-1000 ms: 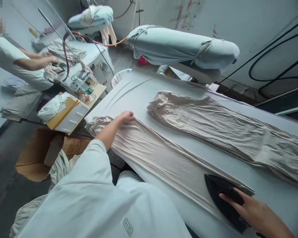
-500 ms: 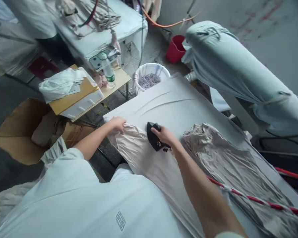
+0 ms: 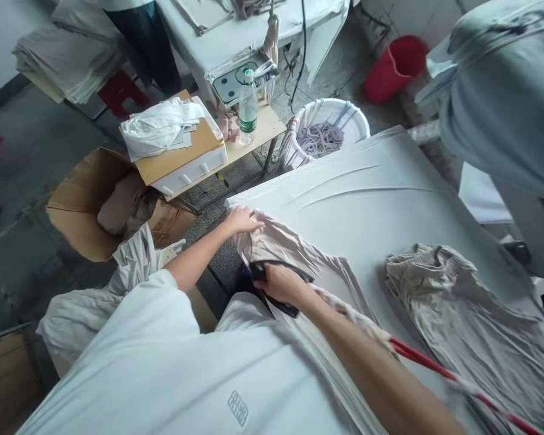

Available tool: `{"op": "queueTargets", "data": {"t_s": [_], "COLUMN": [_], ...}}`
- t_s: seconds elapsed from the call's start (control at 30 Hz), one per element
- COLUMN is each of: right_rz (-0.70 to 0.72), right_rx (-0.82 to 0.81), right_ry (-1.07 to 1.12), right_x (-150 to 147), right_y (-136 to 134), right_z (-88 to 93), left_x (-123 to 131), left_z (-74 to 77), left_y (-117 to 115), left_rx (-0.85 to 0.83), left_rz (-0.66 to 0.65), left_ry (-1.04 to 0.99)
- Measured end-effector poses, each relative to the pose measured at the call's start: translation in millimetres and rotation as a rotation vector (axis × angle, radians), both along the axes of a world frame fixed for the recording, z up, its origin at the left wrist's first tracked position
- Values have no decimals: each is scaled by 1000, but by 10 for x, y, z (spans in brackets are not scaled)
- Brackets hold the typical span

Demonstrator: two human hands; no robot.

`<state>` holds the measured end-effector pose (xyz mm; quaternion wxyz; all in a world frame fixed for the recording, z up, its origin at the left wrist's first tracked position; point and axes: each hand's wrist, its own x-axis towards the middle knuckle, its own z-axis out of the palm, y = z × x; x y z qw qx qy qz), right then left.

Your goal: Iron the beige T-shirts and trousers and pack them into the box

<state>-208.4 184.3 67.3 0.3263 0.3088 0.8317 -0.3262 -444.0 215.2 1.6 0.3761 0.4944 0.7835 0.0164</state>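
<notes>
My right hand [image 3: 284,283] is closed round the handle of a black clothes iron [image 3: 294,266], low over the near edge of a beige garment [image 3: 303,244]. Part of the iron is hidden by the hand. At the far left corner of the padded ironing table [image 3: 344,181], my left hand [image 3: 245,220] grips the gathered end of that garment, fingers bent over the cloth. A second beige garment [image 3: 448,296] with a gathered waistband lies crumpled farther right on the table. A red cord [image 3: 435,362] with pale wrapping runs along my right forearm.
Beyond the table stand a white basket [image 3: 360,124] of purple-grey strips and a red bucket [image 3: 390,72]. A low bench [image 3: 267,124] bears a plastic bottle [image 3: 248,112]. An open cardboard box [image 3: 72,211] sits left. A padded roll [image 3: 503,109] juts in at right.
The iron has moved from the garment's middle toward its near edge, close to my body. My left hand still holds the cloth's end. The view has swung left.
</notes>
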Motion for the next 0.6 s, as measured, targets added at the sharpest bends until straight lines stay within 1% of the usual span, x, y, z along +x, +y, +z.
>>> {"op": "queueTargets", "data": {"t_s": [0.03, 0.1, 0.13, 0.17, 0.2, 0.23, 0.27, 0.3, 0.33, 0.37, 0.4, 0.43, 0.47, 0.5, 0.53, 0.57, 0.6], "right_rz": [18, -3, -35, -72, -104, -131, -161, -200, -243, -282, -313, -341, -376, -427, -509, -629, -782], "right_rx": [-34, -111, -143, -155, -142, -108, -58, -5, 39, 69, 85, 82, 69, 50, 28, 7, -8], "right_ry": [-17, -7, 18, 61, 119, 184, 237, 267, 262, 235, 200, 175, 172, 195, 233, 265, 279], "right_x": [237, 604, 686, 684, 605, 465, 290, 112, -34, -115, -105, 16, 255, 607, 1058, 1583, 2154], "right_y": [33, 122, 165, 200, 224, 237, 241, 237, 225, 201, 159, 92, -5, -135, -301, -498, -720], "right_z": [141, 491, 663, 804, 896, 928, 898, 815, 689, 534, 362, 182, -2, -180, -344, -483, -589], "left_x": [76, 215, 257, 272, 263, 236, 203, 179, 177, 205, 269, 367, 494, 640, 795, 951, 1100], "left_z": [111, 342, 445, 525, 574, 588, 566, 513, 434, 337, 230, 120, 15, -77, -149, -199, -228], "left_y": [-84, -172, -176, -161, -140, -127, -134, -172, -250, -369, -525, -708, -903, -1094, -1263, -1399, -1491], "left_rx": [-56, -137, -136, -92, -4, 119, 263, 393, 466, 476, 434, 364, 301, 272, 294, 354, 424], "left_rz": [-20, -124, -156, -140, -64, 69, 250, 442, 597, 690, 708, 655, 565, 485, 469, 520, 620], "left_ry": [-147, -564, -767, -920, -1003, -1011, -945, -827, -694, -577, -497, -462, -465, -488, -522, -558, -594]}}
